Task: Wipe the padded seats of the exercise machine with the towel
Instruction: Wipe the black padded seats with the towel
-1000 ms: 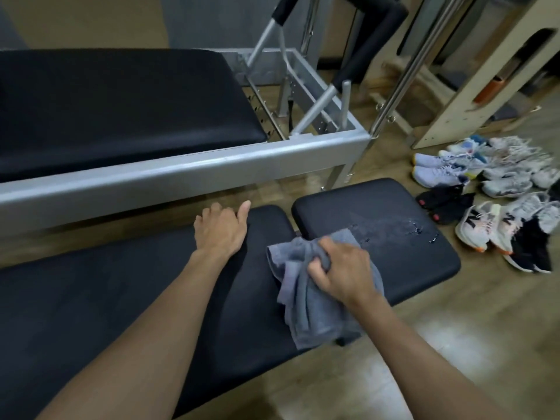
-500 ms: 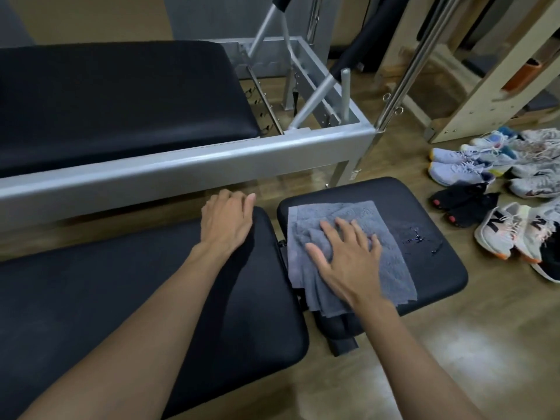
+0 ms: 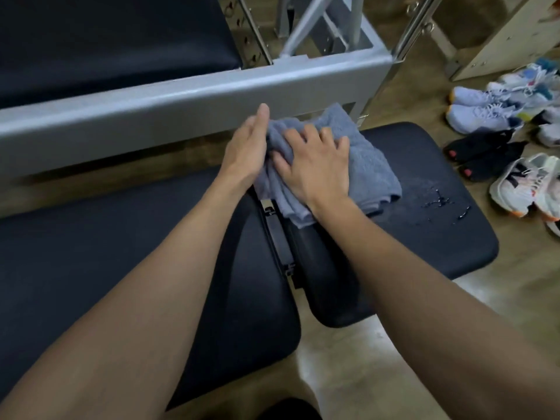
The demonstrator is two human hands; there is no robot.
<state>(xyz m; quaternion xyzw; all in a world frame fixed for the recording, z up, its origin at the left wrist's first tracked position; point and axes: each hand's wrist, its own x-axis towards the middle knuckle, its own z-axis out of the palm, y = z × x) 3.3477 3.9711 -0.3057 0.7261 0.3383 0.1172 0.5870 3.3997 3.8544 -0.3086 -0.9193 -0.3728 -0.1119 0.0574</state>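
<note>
A grey-blue towel (image 3: 368,165) lies bunched on the far left corner of the small black seat pad (image 3: 424,244). My right hand (image 3: 315,168) presses down on the towel, its fingers gathering the cloth. My left hand (image 3: 247,148) stands edge-on against the towel's left side with straight fingers and grips nothing that I can see. The long black bench pad (image 3: 115,256) stretches left under my left forearm. Water drops (image 3: 441,203) sit on the small pad to the right of the towel.
A black hinge bracket (image 3: 280,241) joins the two pads. A grey metal frame rail (image 3: 181,98) of another machine with a black pad (image 3: 106,40) runs just behind my hands. Several shoes (image 3: 500,174) lie on the wooden floor (image 3: 378,374) at right.
The towel has moved to the far left corner of the small pad and bunched up. My left hand left the long pad and came against the towel. The view moved closer.
</note>
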